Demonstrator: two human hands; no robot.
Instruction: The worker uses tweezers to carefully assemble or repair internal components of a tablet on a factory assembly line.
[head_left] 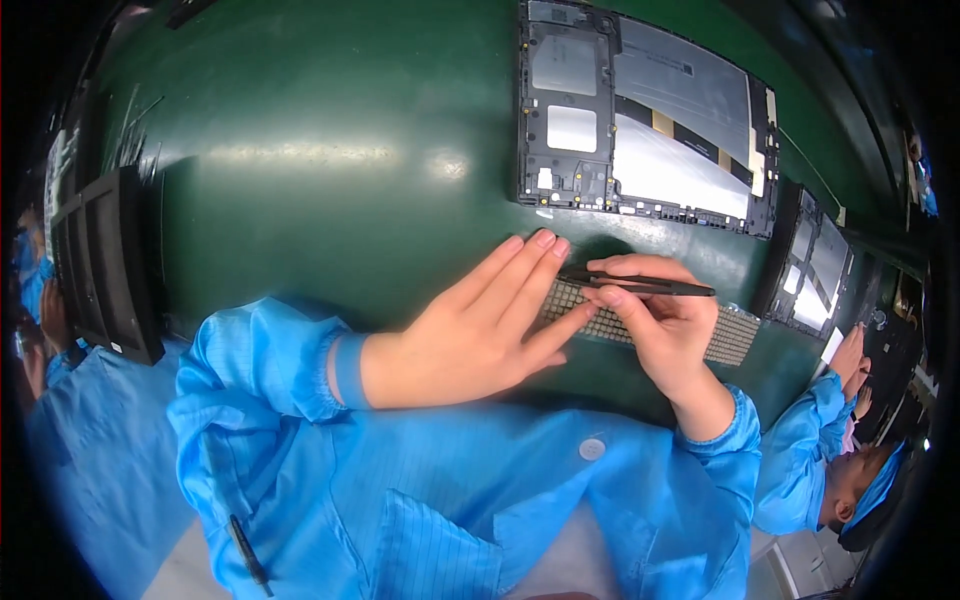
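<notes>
Right now, the sheet [735, 336] of small squares lies on the green table [280, 215] just in front of you, its left end partly covered by your hands. The black tweezers [655, 286] cross above its far edge; whether their tips grip anything, you cannot tell. Your right hand [672, 335] pinches them between thumb and fingers. Your left hand [465, 335] holds nothing visible, three fingers stretched out together, the index reaching over the sheet. Beyond sits a large panel [685, 180], with a smaller panel [815, 268] to its right, near a co-worker's sleeve [812, 415]. A black rack [108, 265] stands far left.
</notes>
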